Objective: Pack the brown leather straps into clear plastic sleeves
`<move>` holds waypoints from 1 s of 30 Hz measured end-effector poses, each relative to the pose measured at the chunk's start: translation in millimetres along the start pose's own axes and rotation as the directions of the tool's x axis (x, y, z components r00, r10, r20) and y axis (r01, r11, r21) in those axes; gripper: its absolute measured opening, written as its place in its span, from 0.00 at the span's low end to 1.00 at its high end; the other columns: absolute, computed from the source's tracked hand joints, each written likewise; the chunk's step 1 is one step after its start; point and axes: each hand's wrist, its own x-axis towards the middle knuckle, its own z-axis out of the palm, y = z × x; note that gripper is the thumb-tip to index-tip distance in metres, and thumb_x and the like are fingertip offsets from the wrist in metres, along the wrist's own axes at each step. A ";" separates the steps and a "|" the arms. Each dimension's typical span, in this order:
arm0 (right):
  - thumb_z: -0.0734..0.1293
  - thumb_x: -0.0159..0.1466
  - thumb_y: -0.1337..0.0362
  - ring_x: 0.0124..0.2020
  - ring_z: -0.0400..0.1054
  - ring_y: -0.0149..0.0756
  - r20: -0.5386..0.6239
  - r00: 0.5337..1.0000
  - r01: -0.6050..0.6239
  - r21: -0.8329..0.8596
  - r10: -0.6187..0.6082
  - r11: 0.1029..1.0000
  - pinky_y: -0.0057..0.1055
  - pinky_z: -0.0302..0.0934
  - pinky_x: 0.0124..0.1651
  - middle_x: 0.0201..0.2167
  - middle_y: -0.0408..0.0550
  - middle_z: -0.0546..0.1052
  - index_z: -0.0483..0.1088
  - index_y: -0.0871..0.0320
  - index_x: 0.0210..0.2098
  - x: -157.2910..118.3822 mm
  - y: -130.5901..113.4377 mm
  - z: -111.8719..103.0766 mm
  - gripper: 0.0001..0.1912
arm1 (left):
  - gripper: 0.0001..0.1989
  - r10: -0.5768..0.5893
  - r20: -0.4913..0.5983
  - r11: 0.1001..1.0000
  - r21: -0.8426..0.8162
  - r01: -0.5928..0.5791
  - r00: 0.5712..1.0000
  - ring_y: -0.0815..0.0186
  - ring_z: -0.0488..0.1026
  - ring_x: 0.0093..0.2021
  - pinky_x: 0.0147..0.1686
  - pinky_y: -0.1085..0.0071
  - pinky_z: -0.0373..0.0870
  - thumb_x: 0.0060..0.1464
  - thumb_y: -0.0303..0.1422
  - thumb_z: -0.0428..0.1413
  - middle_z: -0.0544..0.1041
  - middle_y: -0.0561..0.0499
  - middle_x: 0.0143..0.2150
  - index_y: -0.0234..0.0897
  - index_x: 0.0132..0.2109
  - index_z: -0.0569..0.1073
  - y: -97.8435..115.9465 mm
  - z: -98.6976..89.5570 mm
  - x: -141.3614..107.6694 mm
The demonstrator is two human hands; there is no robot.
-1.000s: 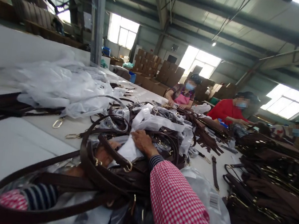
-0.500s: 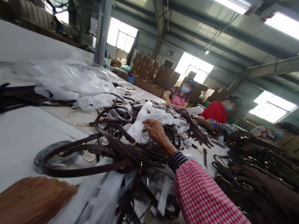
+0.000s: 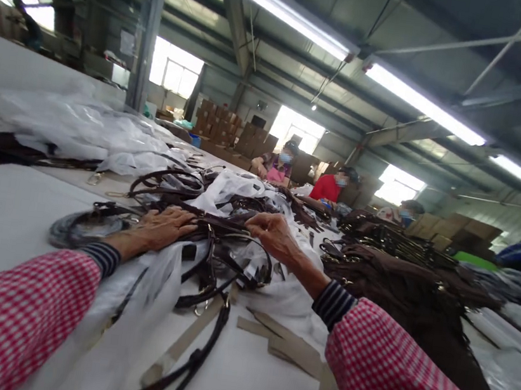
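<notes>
A tangle of dark brown straps (image 3: 208, 258) with metal clasps lies on the white table in front of me. My left hand (image 3: 160, 228) rests on the straps at the left of the tangle, palm down with its fingers spread. My right hand (image 3: 274, 235) is at the right of it, its fingers closed round the edge of a dark strap. White plastic wrapping (image 3: 152, 289) lies below and beside my left hand. Beige strips (image 3: 293, 346) are on the table nearer to me.
A heap of clear plastic bags (image 3: 82, 127) is at the left. Brown bags (image 3: 402, 284) are piled at the right. Across the table (image 3: 9, 207), several people (image 3: 277, 162) in masks are at work. Behind them, cardboard boxes (image 3: 215, 122) are stacked.
My left hand has moved forward from the near left onto the straps. The near straps have shifted, and beige strips now show. The view has turned right.
</notes>
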 end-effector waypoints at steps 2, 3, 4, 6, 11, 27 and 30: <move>0.68 0.61 0.70 0.32 0.72 0.35 -0.017 0.999 -0.036 -0.034 0.036 0.999 0.28 0.60 0.37 0.30 0.46 0.81 0.83 0.60 0.34 -32.1 -7.4 -0.3 0.10 | 0.25 -0.041 -0.077 0.998 0.049 0.045 0.996 0.41 0.59 0.72 0.66 0.40 0.58 0.69 0.40 0.48 0.68 0.33 0.70 0.33 0.67 0.69 11.7 -18.0 -14.0; 0.67 0.61 0.70 0.32 0.72 0.35 -0.022 0.998 -0.054 -0.045 0.053 0.998 0.28 0.60 0.37 0.30 0.46 0.81 0.83 0.60 0.34 -48.4 -11.5 1.7 0.10 | 0.25 -0.047 -0.110 0.996 0.065 0.054 0.993 0.41 0.58 0.72 0.66 0.40 0.57 0.70 0.38 0.47 0.68 0.32 0.70 0.31 0.68 0.67 21.4 -28.9 -23.1; 0.67 0.60 0.71 0.32 0.71 0.35 -0.026 0.997 -0.067 -0.052 0.066 0.996 0.28 0.59 0.36 0.29 0.46 0.81 0.83 0.60 0.33 -64.6 -16.0 5.1 0.10 | 0.24 -0.037 -0.131 0.996 0.074 0.047 0.991 0.42 0.59 0.71 0.67 0.42 0.57 0.70 0.35 0.46 0.68 0.33 0.69 0.30 0.68 0.67 32.8 -39.2 -33.7; 0.67 0.59 0.72 0.30 0.70 0.35 -0.020 0.996 -0.089 -0.058 0.088 0.994 0.28 0.58 0.34 0.26 0.45 0.80 0.83 0.60 0.31 -94.9 -26.5 14.9 0.10 | 0.24 0.022 -0.126 0.997 0.079 -0.012 0.992 0.46 0.60 0.71 0.67 0.48 0.58 0.72 0.36 0.45 0.68 0.37 0.70 0.33 0.68 0.67 57.5 -53.4 -58.9; 0.68 0.60 0.71 0.30 0.72 0.34 -0.008 0.986 -0.167 -0.053 0.166 0.985 0.26 0.59 0.35 0.26 0.43 0.80 0.82 0.59 0.31 -141.8 -53.8 39.9 0.09 | 0.27 0.190 0.078 0.980 0.051 -0.194 0.979 0.42 0.54 0.75 0.66 0.40 0.60 0.60 0.48 0.59 0.63 0.52 0.76 0.59 0.66 0.71 90.6 -47.0 -124.9; 0.71 0.49 0.70 0.23 0.65 0.33 -0.047 0.827 -0.555 0.085 0.560 0.827 0.26 0.54 0.26 0.17 0.38 0.67 0.65 0.57 0.22 -128.9 -44.2 77.4 0.09 | 0.32 0.079 -0.011 0.988 0.131 -0.077 0.997 0.36 0.66 0.60 0.52 0.39 0.64 0.63 0.37 0.52 0.70 0.40 0.68 0.60 0.72 0.63 66.2 -10.3 -144.2; 0.67 0.51 0.69 0.20 0.64 0.31 -0.024 0.840 -0.527 0.201 0.542 0.826 0.25 0.55 0.24 0.20 0.36 0.67 0.62 0.55 0.29 -131.8 -52.0 63.7 0.08 | 0.32 0.069 -0.001 0.989 0.131 -0.068 0.998 0.36 0.64 0.60 0.52 0.38 0.64 0.63 0.39 0.52 0.70 0.40 0.68 0.60 0.73 0.61 65.9 -10.3 -141.5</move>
